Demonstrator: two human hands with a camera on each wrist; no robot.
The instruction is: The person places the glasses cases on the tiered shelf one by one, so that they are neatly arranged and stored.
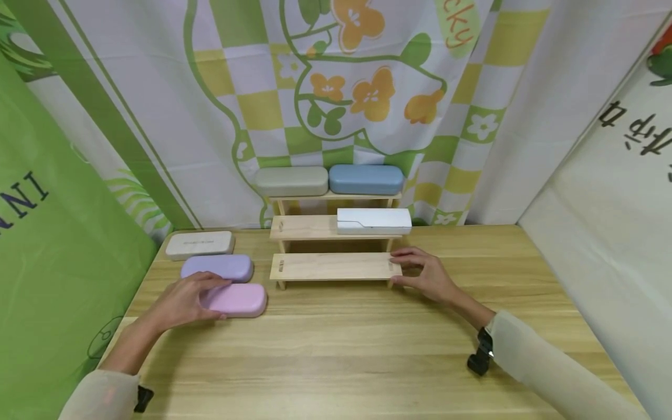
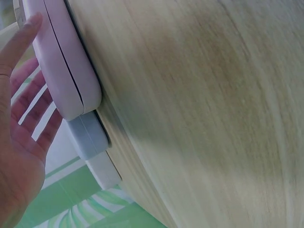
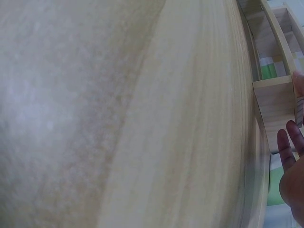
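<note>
Spread under everything, the worktop [image 1: 336,361]. Standing toward its back, a stepped wooden rack [image 1: 314,228], tiered probably for a clear view of every row. Pinching the right end of the bottom tier [image 1: 336,266], likely to steady it, the right hand [image 1: 427,280]. Gripping the pink case [image 1: 242,300] across its narrow width, thumb near and fingers far, the left hand [image 1: 182,300]. At the worktop's left, the pink case, just in front of the purple case [image 1: 223,266], likely for easy reach.
</note>
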